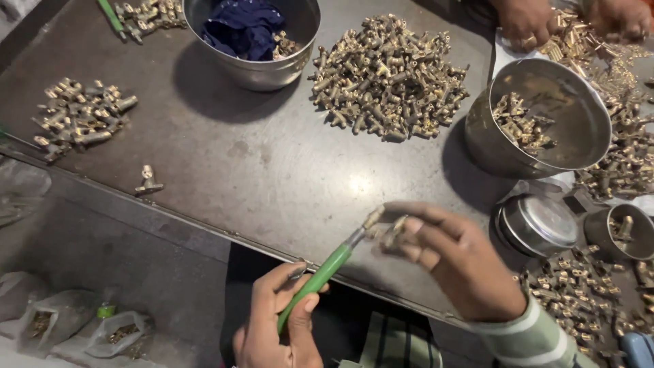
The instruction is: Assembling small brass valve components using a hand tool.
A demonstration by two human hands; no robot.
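We hold a small brass fitting in our right hand, fingers pinched around it, above the tabletop's near edge. Our left hand grips a green-handled tool, tip meeting the fitting: driving step, needing steady alignment. The brass pile lies at twelve o'clock.

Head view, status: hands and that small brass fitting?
Left hand grips green-handled screwdriver. Right hand pinches small brass fitting, tip at it. Nothing between; large brass fittings pile sits beyond.
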